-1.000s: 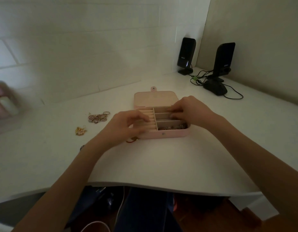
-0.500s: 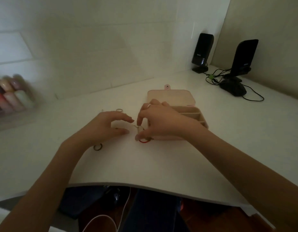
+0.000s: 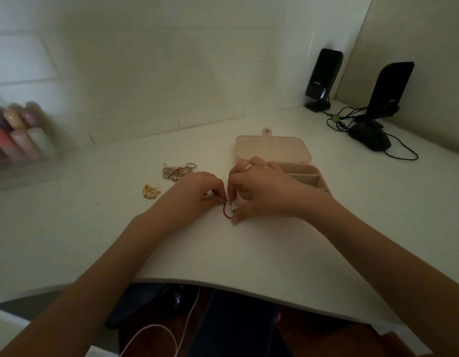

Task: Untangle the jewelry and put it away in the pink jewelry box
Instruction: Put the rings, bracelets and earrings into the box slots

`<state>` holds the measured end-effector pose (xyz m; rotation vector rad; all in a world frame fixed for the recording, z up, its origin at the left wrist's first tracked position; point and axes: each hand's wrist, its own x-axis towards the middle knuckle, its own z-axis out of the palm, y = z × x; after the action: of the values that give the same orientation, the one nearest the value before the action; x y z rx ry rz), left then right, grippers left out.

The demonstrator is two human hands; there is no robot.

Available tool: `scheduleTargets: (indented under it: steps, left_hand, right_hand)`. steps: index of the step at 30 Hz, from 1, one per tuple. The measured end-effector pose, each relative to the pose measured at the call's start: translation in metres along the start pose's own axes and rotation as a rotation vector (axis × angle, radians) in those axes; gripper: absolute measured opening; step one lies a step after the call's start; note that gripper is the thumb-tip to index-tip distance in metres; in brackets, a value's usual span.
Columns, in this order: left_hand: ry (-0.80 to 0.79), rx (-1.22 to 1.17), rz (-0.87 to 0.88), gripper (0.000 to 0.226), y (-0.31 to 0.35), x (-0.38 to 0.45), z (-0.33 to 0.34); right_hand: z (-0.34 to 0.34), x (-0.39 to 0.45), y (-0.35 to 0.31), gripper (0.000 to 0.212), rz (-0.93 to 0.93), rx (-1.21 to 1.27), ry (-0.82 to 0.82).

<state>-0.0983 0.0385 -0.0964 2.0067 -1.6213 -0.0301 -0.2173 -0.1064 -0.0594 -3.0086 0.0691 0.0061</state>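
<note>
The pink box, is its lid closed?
No, the pink jewelry box lies open on the desk, its lid flat toward the wall and its compartments showing behind the right hand.

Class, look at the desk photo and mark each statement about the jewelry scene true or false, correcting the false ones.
1. The pink box is open. True.
2. Both hands pinch the red bracelet. True: left hand, right hand.
3. The ring pile lies inside the box. False: it lies on the desk, left of the box.
4. The gold piece touches the ring pile. False: they lie apart.
5. Two black speakers stand back right. True.
</note>
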Motion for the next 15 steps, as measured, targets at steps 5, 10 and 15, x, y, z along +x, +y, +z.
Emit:
scheduleTargets:
  steps: [5,10,15]
  left_hand:
    - [0.021,0.103,-0.023,0.014,0.004,-0.007,0.001]
    - [0.010,0.165,-0.066,0.015,-0.006,-0.011,0.007]
    - [0.030,0.058,-0.053,0.020,-0.006,-0.012,0.007]
  right_hand:
    - [0.002,-0.001,-0.005,0.028,-0.002,0.019,-0.007]
    - [0.010,-0.003,-0.014,0.018,-0.024,-0.107,0.043]
    - [0.018,0.001,-0.019,0.020,-0.116,-0.205,0.224]
